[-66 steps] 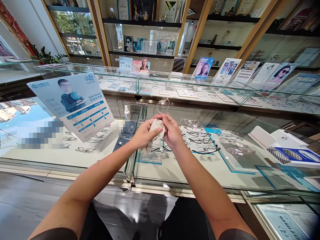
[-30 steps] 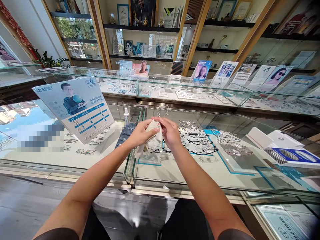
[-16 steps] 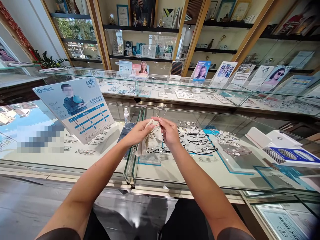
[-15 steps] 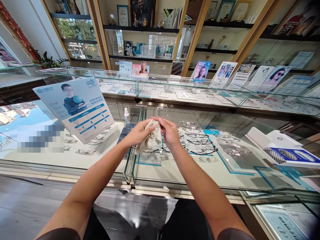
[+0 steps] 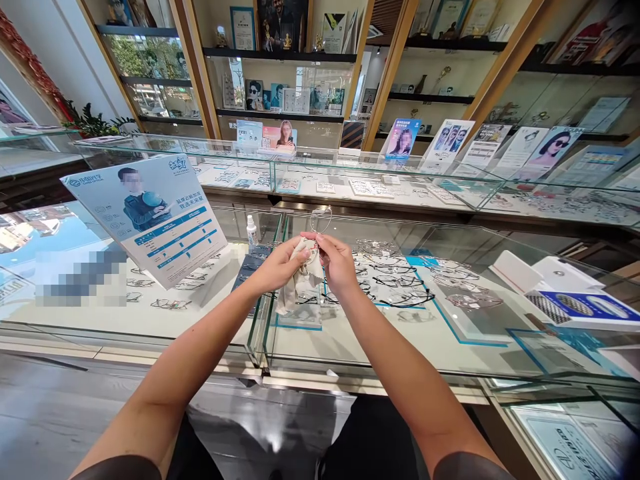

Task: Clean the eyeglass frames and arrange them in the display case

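Observation:
My left hand (image 5: 280, 268) is closed on a pale, printed cleaning cloth (image 5: 299, 288), whose loose end hangs below the fingers. Close against it, my right hand (image 5: 340, 264) pinches a pair of thin-rimmed eyeglasses (image 5: 329, 220). Part of their thin frame rises above my fingertips, while the rest is hidden by the hands and the cloth. Both hands are above the glass display counter (image 5: 300, 350). A small white bottle (image 5: 251, 231) stands upright on the counter, left of my left hand.
Rows of eyeglass frames (image 5: 400, 280) lie inside the counter. A tilted blue-and-white sign (image 5: 165, 240) stands at the left. At the right sits an open white box (image 5: 570, 277) with a blue patterned panel (image 5: 590, 308). Another glass case (image 5: 380, 170) runs behind.
The loose end of the cloth has swung and spread lower beneath my left hand. The visible eyeglass rim has tilted slightly, and both hands stay together in nearly the same place.

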`<action>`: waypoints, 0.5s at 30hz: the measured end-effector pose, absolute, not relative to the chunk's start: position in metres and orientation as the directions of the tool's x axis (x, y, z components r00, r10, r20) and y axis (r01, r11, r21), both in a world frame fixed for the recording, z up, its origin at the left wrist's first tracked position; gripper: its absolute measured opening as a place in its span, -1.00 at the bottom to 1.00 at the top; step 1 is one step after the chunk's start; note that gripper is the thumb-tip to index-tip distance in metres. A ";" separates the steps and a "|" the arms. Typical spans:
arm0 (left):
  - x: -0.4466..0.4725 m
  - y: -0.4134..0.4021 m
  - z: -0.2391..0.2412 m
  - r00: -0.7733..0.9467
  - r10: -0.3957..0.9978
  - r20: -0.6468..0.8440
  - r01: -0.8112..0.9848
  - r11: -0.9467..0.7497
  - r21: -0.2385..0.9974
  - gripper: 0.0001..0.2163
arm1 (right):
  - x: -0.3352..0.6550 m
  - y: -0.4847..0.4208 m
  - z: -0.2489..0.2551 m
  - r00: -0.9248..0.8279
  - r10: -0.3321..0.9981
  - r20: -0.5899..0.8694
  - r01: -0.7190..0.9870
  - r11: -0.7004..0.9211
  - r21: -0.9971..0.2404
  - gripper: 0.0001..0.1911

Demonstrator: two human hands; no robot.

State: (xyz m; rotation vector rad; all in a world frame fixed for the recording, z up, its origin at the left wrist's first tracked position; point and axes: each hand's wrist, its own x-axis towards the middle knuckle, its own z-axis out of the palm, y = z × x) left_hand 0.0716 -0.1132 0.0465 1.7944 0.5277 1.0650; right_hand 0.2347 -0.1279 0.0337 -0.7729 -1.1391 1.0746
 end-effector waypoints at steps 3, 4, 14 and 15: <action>0.076 -0.116 0.041 0.402 0.794 0.456 -0.074 -0.468 0.881 -0.48 | 0.231 -0.131 0.033 0.013 0.933 0.361 -0.283 0.350 -0.893 -0.65; 0.077 -0.116 0.039 0.353 0.816 0.458 -0.063 -0.468 0.882 -0.47 | 0.229 -0.132 0.033 -0.003 0.925 0.379 -0.285 0.362 -0.887 -0.66; 0.069 -0.110 0.051 0.565 0.725 0.393 -0.119 -0.400 0.909 -0.45 | 0.233 -0.129 0.037 0.117 0.945 0.305 -0.338 0.327 -0.883 -0.73; 0.068 -0.109 0.051 0.574 0.718 0.393 -0.112 -0.406 0.907 -0.45 | 0.233 -0.129 0.037 0.125 0.943 0.307 -0.337 0.332 -0.881 -0.72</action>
